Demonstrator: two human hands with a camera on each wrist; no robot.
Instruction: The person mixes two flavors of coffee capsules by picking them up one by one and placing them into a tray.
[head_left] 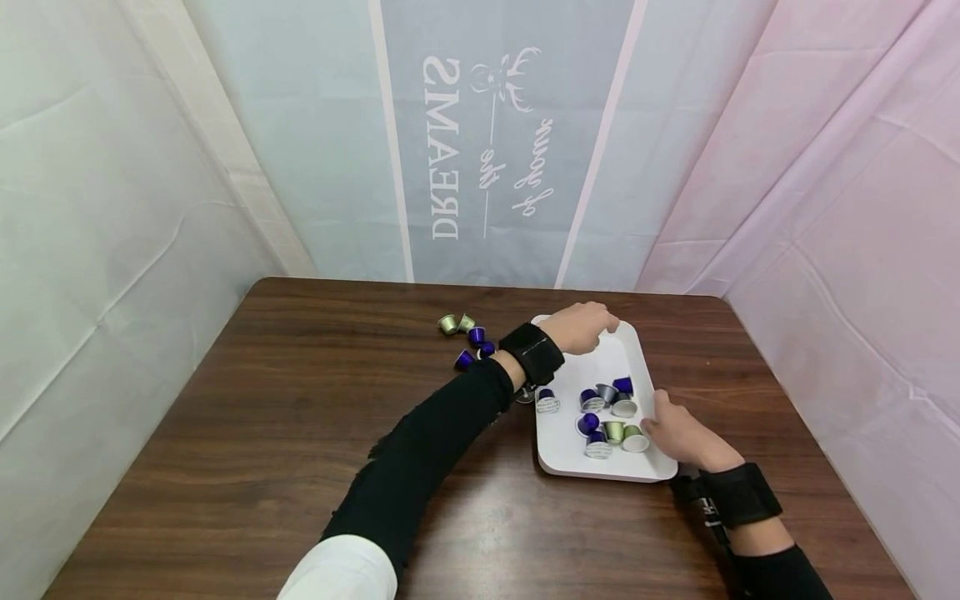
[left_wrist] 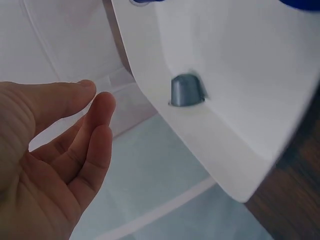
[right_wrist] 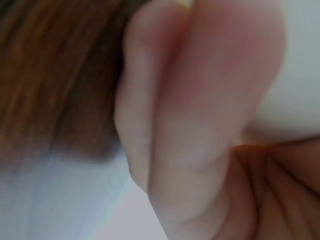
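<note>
A white tray (head_left: 592, 467) lies on the table, with blue, green and silver coffee capsules (head_left: 614, 432) grouped mostly in its nearer half. My left hand (head_left: 577, 327) hovers over the tray's far end. In the left wrist view its thumb and fingers bend loosely towards each other and hold nothing. A grey-green capsule (left_wrist: 187, 90) sits inside the tray by the rim, apart from those fingers. My right hand (head_left: 690, 433) grips the tray's right rim. The right wrist view is blurred, with fingers (right_wrist: 200, 110) close to the white tray wall.
Left of the tray, two green capsules (head_left: 448, 324) and several blue capsules (head_left: 464, 360) lie on the brown wooden table (head_left: 300, 417), close to my left wrist. Hanging cloth (head_left: 495, 150) stands behind the table and along both sides.
</note>
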